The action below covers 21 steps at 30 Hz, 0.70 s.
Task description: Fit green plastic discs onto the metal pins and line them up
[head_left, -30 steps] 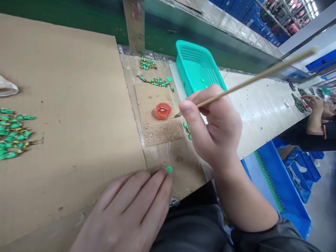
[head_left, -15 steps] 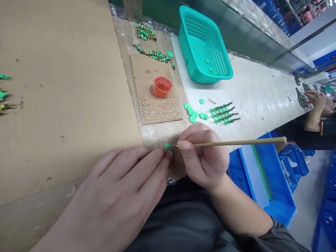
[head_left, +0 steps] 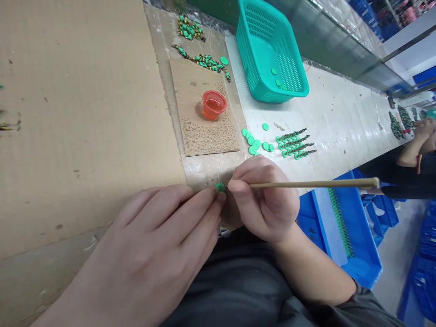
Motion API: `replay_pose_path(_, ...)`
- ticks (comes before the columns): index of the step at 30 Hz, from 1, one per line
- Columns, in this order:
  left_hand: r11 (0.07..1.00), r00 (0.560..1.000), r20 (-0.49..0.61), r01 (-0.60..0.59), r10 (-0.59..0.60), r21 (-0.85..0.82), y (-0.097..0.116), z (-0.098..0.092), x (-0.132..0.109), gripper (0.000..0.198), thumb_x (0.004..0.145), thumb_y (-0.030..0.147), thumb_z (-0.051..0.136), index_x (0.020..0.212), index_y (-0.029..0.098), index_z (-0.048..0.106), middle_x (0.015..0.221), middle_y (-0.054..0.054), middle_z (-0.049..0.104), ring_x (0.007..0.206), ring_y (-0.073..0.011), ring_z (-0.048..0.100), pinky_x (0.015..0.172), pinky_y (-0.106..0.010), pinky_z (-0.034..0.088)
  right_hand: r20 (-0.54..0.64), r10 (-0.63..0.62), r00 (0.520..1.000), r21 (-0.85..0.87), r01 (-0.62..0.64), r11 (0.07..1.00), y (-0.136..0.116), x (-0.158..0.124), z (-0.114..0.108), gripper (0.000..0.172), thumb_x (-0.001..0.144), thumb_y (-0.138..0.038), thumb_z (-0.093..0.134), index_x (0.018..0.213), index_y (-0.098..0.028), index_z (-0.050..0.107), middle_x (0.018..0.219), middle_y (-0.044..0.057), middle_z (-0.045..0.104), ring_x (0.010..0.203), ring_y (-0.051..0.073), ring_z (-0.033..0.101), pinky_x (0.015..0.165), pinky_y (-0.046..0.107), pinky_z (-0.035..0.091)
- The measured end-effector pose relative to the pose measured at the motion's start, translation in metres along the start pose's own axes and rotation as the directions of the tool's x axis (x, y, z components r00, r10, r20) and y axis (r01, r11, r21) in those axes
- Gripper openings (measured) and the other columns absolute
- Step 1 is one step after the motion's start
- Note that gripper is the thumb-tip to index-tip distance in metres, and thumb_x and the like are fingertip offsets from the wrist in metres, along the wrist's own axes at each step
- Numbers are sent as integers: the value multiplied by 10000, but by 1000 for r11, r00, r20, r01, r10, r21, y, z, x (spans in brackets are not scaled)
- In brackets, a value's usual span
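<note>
Between the fingertips of my left hand (head_left: pixel 163 240) is a small green disc (head_left: pixel 220 186), held near the table's front edge. My right hand (head_left: pixel 265 200) pinches a thin wooden stick (head_left: pixel 316 183), whose long end points off to the right. The stick's tip is at or very near the disc; I cannot tell whether they touch. Just beyond my hands lie several loose green discs (head_left: pixel 255 146). To their right stand rows of green discs with dark twisted pieces (head_left: pixel 295 144) on them.
A red cup of liquid (head_left: pixel 214 105) stands on a speckled cardboard piece (head_left: pixel 207 141). Behind it are piles of small green, black and yellow parts (head_left: pixel 209 62). A teal basket (head_left: pixel 248 63) holds a few discs. Blue bins (head_left: pixel 366 254) sit at right; another person's arm (head_left: pixel 413 147) is farther off.
The view has shifted slightly, so the table things sit a little higher and farther right. The stick's tip appears closer to the green disc. Both hands keep their hold.
</note>
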State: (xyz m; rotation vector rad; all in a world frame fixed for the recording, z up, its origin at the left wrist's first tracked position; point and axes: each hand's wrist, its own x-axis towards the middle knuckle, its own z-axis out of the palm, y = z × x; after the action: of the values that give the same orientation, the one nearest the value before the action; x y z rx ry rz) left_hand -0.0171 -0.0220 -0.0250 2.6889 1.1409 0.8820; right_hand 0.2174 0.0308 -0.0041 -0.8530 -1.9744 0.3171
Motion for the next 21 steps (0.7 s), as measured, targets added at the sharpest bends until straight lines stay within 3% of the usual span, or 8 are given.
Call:
replay_pose_path(15, 1000, 1000, 22, 9, -9, -17, 0, 1, 0, 345, 1245, 296, 602, 1514, 210, 800, 1497, -76, 860, 1284, -323, 767, 1071, -564, 620, 1, 13, 1000, -6, -13, 1000, -1, -2, -1, 211, 1237, -225, 691, 1034, -262, 645, 901, -1, 742, 799, 169, 725, 719, 350, 642)
replay_pose_path(21, 1000, 1000, 24, -12, 12, 9, 0, 0, -3, 416, 1213, 256, 605, 1582, 182, 782, 1535, -104, 843, 1309, -336, 754, 1092, -559, 604, -194, 34, 980, 23, -30, 999, 5, 17, -2, 140, 1238, -248, 714, 1103, -284, 711, 931, 2, 767, 845, 190, 768, 765, 390, 678)
